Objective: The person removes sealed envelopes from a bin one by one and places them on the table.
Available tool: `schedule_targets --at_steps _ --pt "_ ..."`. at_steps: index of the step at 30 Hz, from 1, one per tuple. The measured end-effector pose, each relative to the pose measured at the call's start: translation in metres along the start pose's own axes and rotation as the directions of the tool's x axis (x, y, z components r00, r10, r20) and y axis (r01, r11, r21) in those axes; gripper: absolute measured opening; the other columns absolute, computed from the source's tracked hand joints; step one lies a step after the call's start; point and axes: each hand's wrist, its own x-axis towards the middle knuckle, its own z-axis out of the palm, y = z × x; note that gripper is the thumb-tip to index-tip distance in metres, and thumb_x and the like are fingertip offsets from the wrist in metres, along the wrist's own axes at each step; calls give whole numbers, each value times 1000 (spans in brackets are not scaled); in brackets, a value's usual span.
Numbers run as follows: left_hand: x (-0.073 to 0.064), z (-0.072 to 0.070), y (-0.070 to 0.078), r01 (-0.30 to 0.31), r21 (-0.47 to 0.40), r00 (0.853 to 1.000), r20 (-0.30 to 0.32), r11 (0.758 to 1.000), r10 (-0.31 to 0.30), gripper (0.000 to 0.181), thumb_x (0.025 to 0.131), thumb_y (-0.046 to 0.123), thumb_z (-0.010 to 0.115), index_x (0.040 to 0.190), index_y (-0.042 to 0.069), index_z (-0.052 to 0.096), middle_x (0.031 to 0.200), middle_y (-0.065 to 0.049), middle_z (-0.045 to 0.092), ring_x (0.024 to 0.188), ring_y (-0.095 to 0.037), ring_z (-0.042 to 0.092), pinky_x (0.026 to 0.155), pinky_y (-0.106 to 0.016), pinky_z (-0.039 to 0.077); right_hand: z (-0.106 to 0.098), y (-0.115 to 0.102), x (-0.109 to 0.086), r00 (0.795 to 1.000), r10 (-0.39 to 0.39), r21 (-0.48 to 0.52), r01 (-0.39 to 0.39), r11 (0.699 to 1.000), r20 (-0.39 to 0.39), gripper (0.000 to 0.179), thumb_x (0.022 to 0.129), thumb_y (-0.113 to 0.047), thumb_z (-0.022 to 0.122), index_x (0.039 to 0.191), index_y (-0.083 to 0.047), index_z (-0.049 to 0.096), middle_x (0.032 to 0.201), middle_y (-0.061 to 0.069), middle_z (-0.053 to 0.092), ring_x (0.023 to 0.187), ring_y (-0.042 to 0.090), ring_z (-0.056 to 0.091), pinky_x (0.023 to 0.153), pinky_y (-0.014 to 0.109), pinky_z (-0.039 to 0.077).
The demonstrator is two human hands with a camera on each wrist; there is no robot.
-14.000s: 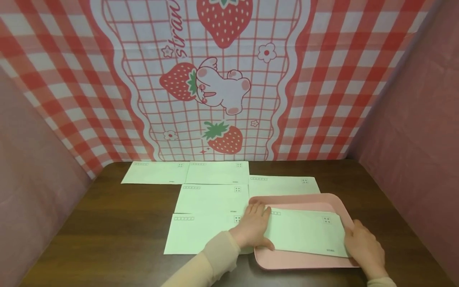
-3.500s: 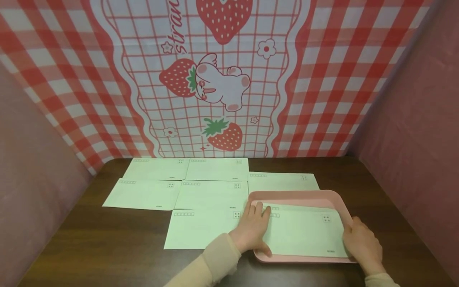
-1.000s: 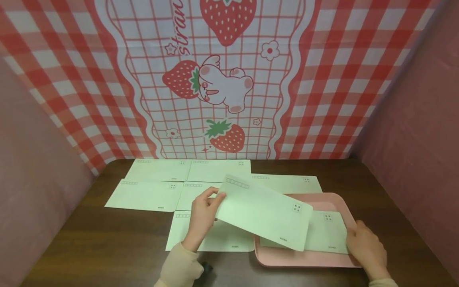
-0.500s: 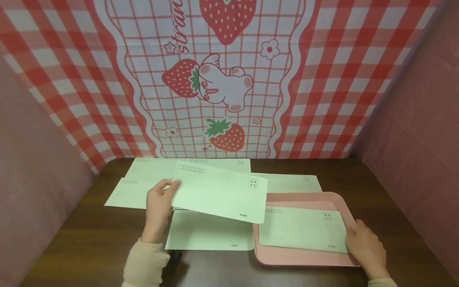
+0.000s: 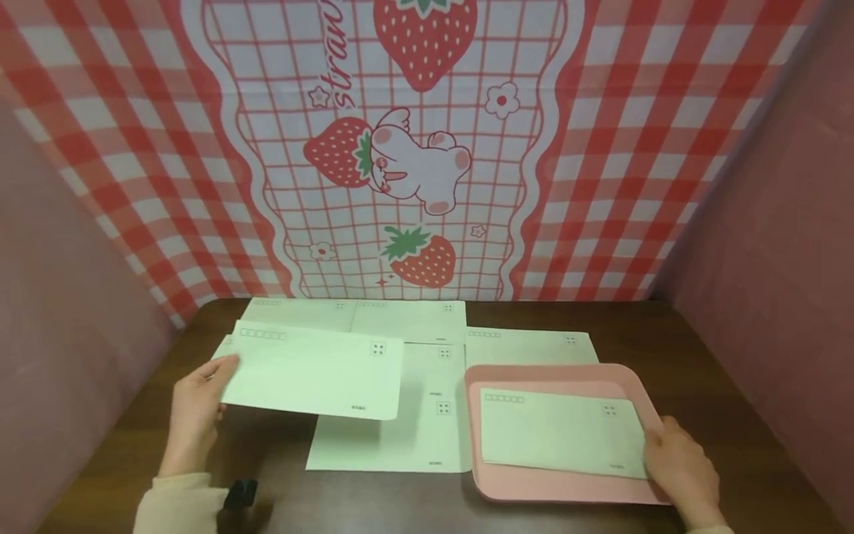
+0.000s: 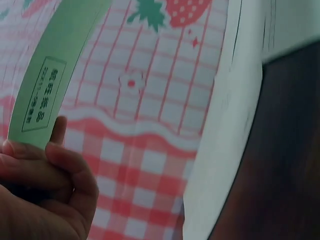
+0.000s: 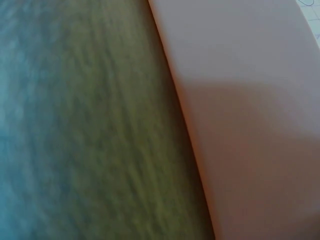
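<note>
My left hand (image 5: 193,408) pinches a pale green envelope (image 5: 313,374) by its left edge, thumb on top. The envelope is raised above the left part of the table, its shadow falling below, and overlaps envelopes lying behind it. In the left wrist view, fingers (image 6: 70,162) hold the envelope (image 6: 60,65), seen from its printed side. On the right, my right hand (image 5: 683,463) grips the right side of a pink tray (image 5: 567,489); its fingers are partly hidden. A stack of envelopes (image 5: 560,434) lies in the tray. The right wrist view shows the tray's outer side (image 7: 240,100), without the hand.
Several envelopes lie face up edge to edge: a back row (image 5: 407,322), one behind the tray (image 5: 527,345), and one in front (image 5: 394,452). The brown wooden table (image 5: 360,497) ends at a red-checked strawberry cloth (image 5: 427,170). Pink fabric (image 5: 767,297) hangs at both sides.
Over the last second my left hand has carried the envelope from above the tray leftward. Since the oldest frame another envelope has been laid at the left. The right hand stays at the tray.
</note>
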Motion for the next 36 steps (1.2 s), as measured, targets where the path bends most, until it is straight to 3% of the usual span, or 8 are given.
schedule_targets --at_steps 6,17,19,20,22,24,28,36 --pt "11 -36 -13 45 62 995 85 997 -50 11 81 42 64 71 44 61 59 15 58 41 -4 38 36 -21 31 0 1 0 1000 -13 3 13 1000 -3 50 94 -27 27 129 9 29 124 38 37 99 60 43 68 59 40" --pt "20 -74 -34 71 124 996 44 990 -77 15 81 40 65 67 45 61 60 15 57 41 -4 37 39 -23 34 -2 0 0 1000 -12 -6 12 1000 -5 49 95 -28 26 127 10 30 122 39 38 98 60 43 68 59 40" --pt "22 -78 -36 54 206 998 33 977 -62 8 83 41 62 83 35 68 58 14 55 42 -5 37 39 -24 34 -2 1 1 1000 -11 -4 11 1000 0 50 95 -29 26 127 10 29 122 39 38 98 59 43 68 59 40" --pt "24 -80 -37 42 255 998 28 966 -51 19 84 41 60 94 28 70 58 13 54 42 -6 38 39 -25 34 -1 1 1 1000 -8 -5 8 1000 -2 50 95 -28 26 127 9 30 122 39 38 98 59 43 68 58 40" --pt "26 -83 -38 4 396 1000 15 918 -11 42 87 44 55 113 12 65 62 4 57 47 -8 41 42 -27 36 -1 1 1 1000 -6 -4 6 1000 -2 49 95 -28 26 127 9 30 122 39 38 98 59 44 67 58 40" --pt "29 -86 -40 -52 538 999 14 842 52 61 89 45 49 123 -6 52 74 -13 64 58 -18 51 51 -32 40 0 1 0 1000 -6 -2 6 1000 -3 49 95 -28 25 127 9 30 122 39 38 98 59 43 68 58 40" --pt "34 -94 -46 -142 693 987 47 707 151 59 91 44 45 117 -8 55 116 -30 53 94 -41 54 73 -44 41 0 1 1 1000 -8 1 8 1000 -3 49 95 -28 26 127 9 30 123 39 38 99 59 43 68 59 40" --pt "48 -99 -49 -246 789 969 183 563 166 58 92 41 45 110 -12 56 112 -34 54 98 -51 49 75 -54 39 0 2 2 1000 -1 -7 1 1000 0 50 95 -28 27 128 9 29 123 39 37 99 59 43 69 59 40"
